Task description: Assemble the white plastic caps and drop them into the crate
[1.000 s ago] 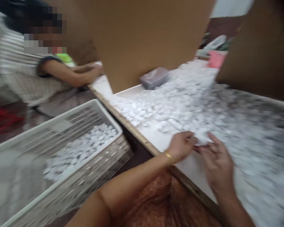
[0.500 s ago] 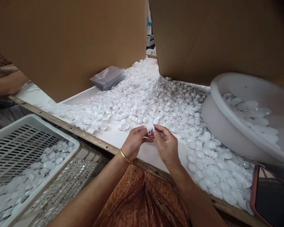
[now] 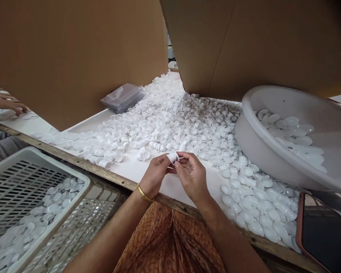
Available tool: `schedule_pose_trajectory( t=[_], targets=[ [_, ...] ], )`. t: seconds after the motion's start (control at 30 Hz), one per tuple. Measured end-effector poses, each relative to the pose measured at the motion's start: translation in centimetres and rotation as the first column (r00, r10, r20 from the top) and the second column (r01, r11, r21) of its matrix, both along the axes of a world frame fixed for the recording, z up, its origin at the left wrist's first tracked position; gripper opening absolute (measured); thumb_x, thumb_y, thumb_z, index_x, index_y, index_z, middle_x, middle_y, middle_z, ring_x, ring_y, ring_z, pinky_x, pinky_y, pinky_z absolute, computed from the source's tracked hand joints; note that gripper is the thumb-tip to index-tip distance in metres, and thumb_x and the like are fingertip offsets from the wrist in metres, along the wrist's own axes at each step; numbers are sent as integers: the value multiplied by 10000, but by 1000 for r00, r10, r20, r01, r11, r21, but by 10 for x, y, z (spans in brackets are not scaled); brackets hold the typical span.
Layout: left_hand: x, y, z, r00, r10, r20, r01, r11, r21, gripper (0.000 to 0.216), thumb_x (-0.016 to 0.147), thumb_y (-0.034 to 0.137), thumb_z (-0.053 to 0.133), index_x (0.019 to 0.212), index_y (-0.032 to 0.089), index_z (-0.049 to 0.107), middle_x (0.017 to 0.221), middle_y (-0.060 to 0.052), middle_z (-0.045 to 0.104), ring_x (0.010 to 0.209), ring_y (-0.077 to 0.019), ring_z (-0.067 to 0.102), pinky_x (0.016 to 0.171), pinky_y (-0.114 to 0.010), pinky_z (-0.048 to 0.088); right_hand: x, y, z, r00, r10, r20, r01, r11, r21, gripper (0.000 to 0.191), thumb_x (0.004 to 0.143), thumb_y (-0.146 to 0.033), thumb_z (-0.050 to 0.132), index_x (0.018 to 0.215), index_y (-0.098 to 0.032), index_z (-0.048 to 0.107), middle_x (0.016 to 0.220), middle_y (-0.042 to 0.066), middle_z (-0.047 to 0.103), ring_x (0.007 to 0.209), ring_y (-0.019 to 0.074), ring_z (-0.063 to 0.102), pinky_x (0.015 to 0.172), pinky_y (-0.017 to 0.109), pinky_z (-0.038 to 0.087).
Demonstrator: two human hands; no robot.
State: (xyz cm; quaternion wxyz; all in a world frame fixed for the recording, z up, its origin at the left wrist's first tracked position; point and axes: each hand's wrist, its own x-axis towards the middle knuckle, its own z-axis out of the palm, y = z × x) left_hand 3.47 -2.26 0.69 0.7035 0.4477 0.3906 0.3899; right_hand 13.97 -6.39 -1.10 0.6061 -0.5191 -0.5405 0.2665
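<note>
Both my hands meet over the near edge of a white table [image 3: 136, 170]. My left hand [image 3: 156, 174], with a gold bangle at the wrist, and my right hand [image 3: 190, 175] pinch one small white plastic cap [image 3: 173, 156] between their fingertips. Just beyond them a heap of several white caps [image 3: 182, 125] spreads across the table. More flat white lids [image 3: 258, 212] lie at my right.
A tilted white basin [image 3: 261, 140] holding lids sits at the right. A white slatted crate [image 3: 31, 182] with lids stands at lower left. Cardboard walls [image 3: 74, 57] rise behind. A grey plastic packet [image 3: 122, 98] lies by the cardboard. A phone [image 3: 321, 231] is at lower right. Another person's hand [image 3: 5, 102] rests far left.
The view swung right from the crate and the other person to the table and basin. My hands stayed together, and now hold a cap slightly raised and clear to see.
</note>
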Motion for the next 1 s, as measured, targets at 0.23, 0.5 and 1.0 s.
schedule_pose_trajectory(
  t=[0.23,0.5,1.0],
  targets=[
    [-2,0,-6,966,150,-208,-82,949,304,309,798,304,516,1064,171,600,931,-38,639,818,-150,584,739,-251,482,-1,1,1,990,-29,136,20,998,67,305,823,-226,540,1127,-233,519,1051,61,557,858,152,598,722,282,556],
    [-22,3,3,807,330,-491,205,622,755,233,806,177,494,1017,186,592,888,-41,592,781,-128,563,708,-250,486,-2,4,-8,942,-60,330,9,988,152,388,770,-97,474,1141,-207,496,998,61,586,805,145,609,737,288,549],
    [-22,-6,-4,761,448,-470,289,415,863,126,833,141,462,920,160,551,787,-24,552,706,-113,528,640,-223,428,-4,-5,0,966,-39,257,12,994,105,324,703,-67,483,996,-199,528,897,28,618,778,134,619,727,266,535]
  ],
)
